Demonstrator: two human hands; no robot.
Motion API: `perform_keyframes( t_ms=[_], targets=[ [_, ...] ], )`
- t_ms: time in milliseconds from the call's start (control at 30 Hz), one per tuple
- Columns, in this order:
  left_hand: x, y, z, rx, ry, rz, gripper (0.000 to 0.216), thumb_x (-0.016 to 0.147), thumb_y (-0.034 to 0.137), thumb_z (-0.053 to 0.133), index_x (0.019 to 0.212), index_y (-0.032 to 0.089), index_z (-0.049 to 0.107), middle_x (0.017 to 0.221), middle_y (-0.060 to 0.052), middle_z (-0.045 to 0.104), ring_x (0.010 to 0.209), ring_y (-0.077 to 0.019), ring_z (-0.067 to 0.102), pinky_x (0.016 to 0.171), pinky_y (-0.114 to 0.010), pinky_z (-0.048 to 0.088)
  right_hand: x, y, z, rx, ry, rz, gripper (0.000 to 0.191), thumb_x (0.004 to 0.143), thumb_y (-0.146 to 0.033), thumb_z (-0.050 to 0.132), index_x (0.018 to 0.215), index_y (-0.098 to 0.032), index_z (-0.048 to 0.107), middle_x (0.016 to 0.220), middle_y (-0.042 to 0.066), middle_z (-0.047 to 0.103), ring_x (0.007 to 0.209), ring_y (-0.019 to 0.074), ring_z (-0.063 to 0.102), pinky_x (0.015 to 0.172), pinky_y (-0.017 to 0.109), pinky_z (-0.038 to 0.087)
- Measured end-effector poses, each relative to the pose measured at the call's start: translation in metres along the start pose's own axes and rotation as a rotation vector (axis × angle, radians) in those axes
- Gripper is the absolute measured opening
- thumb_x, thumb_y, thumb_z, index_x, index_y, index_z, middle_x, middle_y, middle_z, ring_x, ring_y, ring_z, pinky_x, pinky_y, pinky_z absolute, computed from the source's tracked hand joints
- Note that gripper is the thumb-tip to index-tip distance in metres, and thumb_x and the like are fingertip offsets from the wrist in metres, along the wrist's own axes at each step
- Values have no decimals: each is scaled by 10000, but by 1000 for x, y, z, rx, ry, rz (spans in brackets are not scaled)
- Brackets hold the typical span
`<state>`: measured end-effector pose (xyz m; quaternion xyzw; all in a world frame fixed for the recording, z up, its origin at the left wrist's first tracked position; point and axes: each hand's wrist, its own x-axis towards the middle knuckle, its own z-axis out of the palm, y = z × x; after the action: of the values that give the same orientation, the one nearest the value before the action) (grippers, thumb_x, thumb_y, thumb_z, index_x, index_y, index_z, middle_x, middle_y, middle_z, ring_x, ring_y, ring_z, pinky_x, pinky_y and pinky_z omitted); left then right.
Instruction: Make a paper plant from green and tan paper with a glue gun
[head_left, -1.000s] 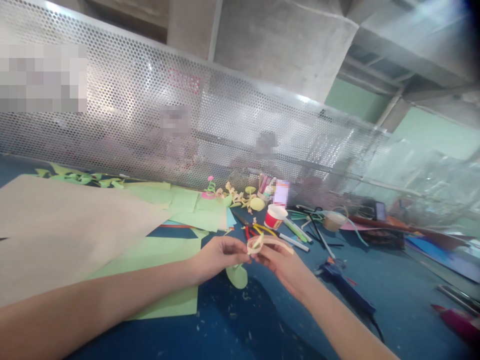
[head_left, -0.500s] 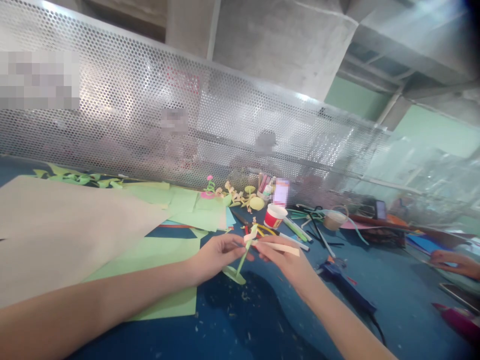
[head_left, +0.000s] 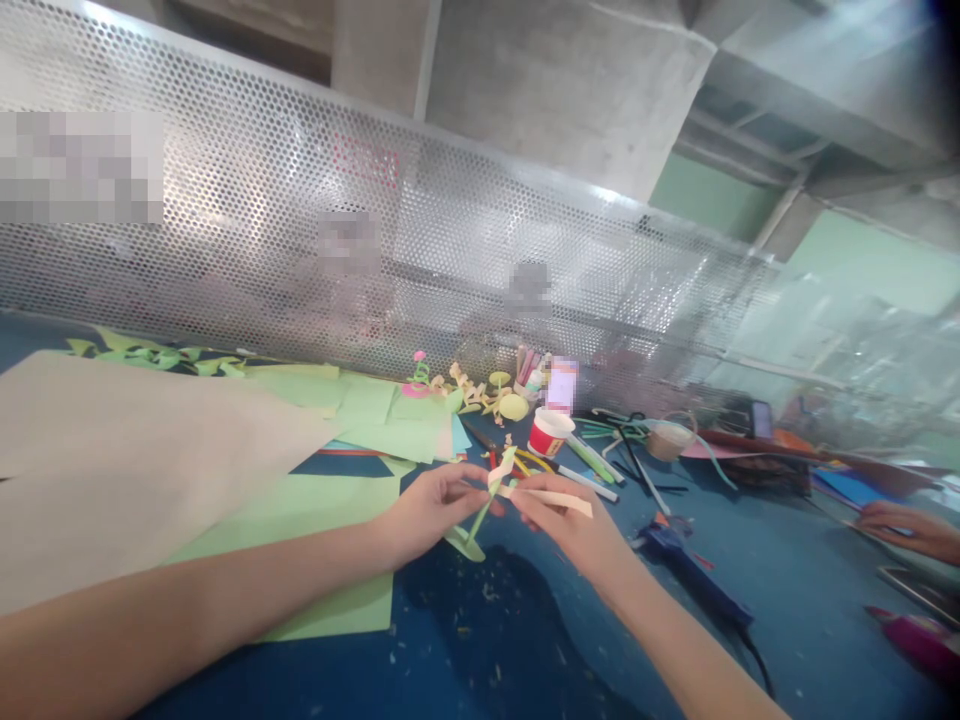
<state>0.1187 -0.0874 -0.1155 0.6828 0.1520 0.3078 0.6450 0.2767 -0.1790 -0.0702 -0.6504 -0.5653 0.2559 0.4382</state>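
Blue desk [head_left: 525, 640] runs along a perforated metal screen [head_left: 300, 230], with concrete beams and pale green walls above it. Paper crumbs speckle the desk top near the bottom of the view.

Both hands meet above the middle of the desk. The left hand [head_left: 427, 510] has its fingers pinched closed on the upper part of a green paper stem [head_left: 474, 522], which slants down from the fingertips to a rounded leaf-shaped end just above the desk. The right hand [head_left: 574, 530] has its thumb and fingers closed on a cream paper strip [head_left: 553, 497]. One end of the strip meets the top of the stem between the two hands, and the other end juts out to the right past the knuckles. Whether the strip is wound around the stem or only laid against it cannot be told.

To the left lie a large beige paper sheet [head_left: 112, 460] and green paper sheets [head_left: 315, 505], the left forearm crossing over them. Beyond the hands stands a red-and-white cup [head_left: 549, 433] with marker pens [head_left: 592, 470] lying beside it, and small paper cut-outs [head_left: 480, 392] sit near the screen. A blue glue gun [head_left: 679, 560] lies to the right of the right hand. At the far right edge another person's hand [head_left: 907, 525] rests on the desk, well apart.
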Motion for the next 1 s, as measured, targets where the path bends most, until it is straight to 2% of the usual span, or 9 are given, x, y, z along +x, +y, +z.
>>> perform_keyframes(
  t_ms=[133,367,600,1000],
  targets=[
    [0,1,1,23,-3,-10,326,791,381,541,1039,169,546,897,-71,684,891,-200,604,776,-297,422,0,1,2,20,24,42,248,682,-411,610,748,-173,632,585,3,605,556,132,526,513,220,404],
    [-2,2,1,13,0,15,335,785,385,548,1029,156,559,907,-77,684,911,-205,599,859,-340,405,-1,0,1,-35,36,-22,224,700,-419,591,712,-196,611,625,6,598,572,143,505,493,233,365],
    [-1,0,1,19,4,22,316,791,373,543,1023,158,560,908,-75,682,901,-202,598,860,-353,406,-3,-3,1,-125,66,-72,228,712,-404,581,625,-195,554,547,-28,472,499,103,381,452,216,317],
    [-2,2,2,2,-6,38,319,793,370,543,1032,160,570,900,-72,685,899,-196,602,860,-339,405,-3,-3,0,-73,66,-94,209,720,-416,575,667,-214,561,546,-25,475,476,111,398,440,234,317]
  ],
)
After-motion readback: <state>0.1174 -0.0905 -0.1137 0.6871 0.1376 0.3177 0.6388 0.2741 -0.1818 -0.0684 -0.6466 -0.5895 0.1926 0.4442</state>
